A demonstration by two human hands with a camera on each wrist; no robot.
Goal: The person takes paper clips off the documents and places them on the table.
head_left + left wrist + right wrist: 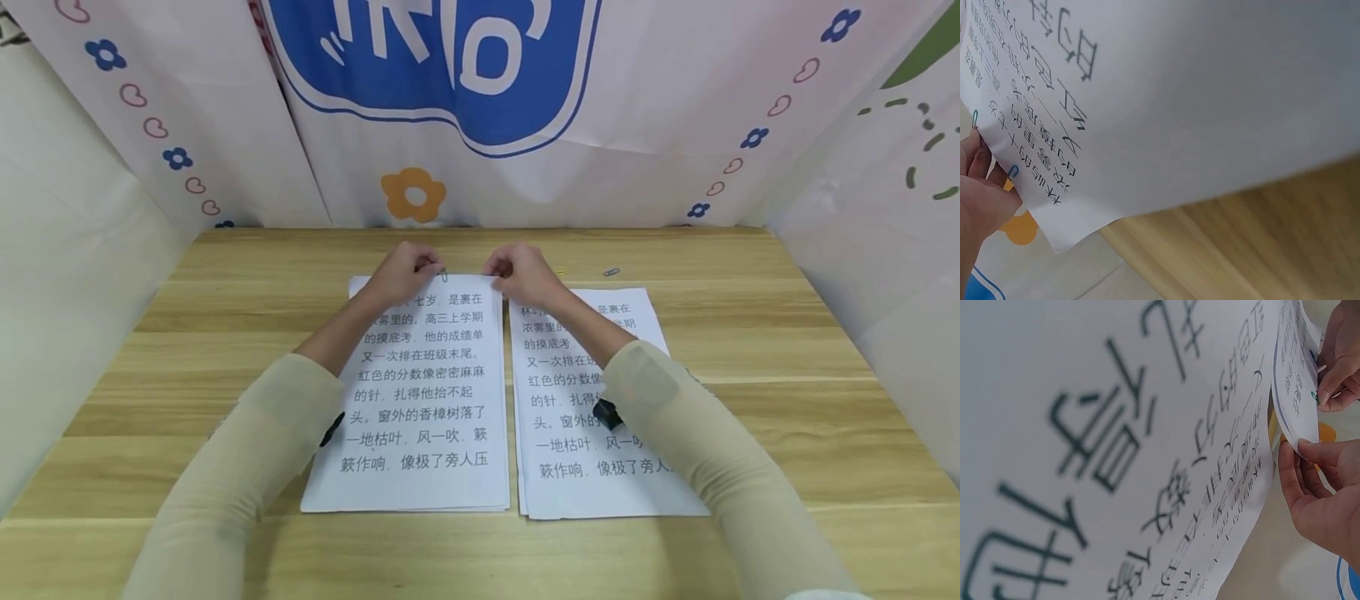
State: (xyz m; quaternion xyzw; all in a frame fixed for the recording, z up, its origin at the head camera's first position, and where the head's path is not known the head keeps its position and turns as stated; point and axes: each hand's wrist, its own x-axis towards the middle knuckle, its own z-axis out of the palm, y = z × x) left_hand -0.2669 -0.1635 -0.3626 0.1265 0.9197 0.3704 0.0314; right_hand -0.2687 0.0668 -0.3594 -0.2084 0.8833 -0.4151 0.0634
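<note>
Two stacks of printed paper lie side by side on the table. At the top edge of the left stack [420,487], my left hand [405,273] pinches a green paper clip [975,117] that sits over the edge. A blue paper clip [1014,170] is on the same edge, nearer the left corner. My right hand [525,275] pinches that stack's top right corner between thumb and fingers [1316,481]. The right stack [592,496] lies under my right forearm, which covers part of its text.
Beyond the right stack, a dark paper clip [611,272] and a yellow paper clip [561,272] lie on the wooden table [750,333]. A printed cloth backdrop [525,187] rises at the table's far edge, with white side walls left and right.
</note>
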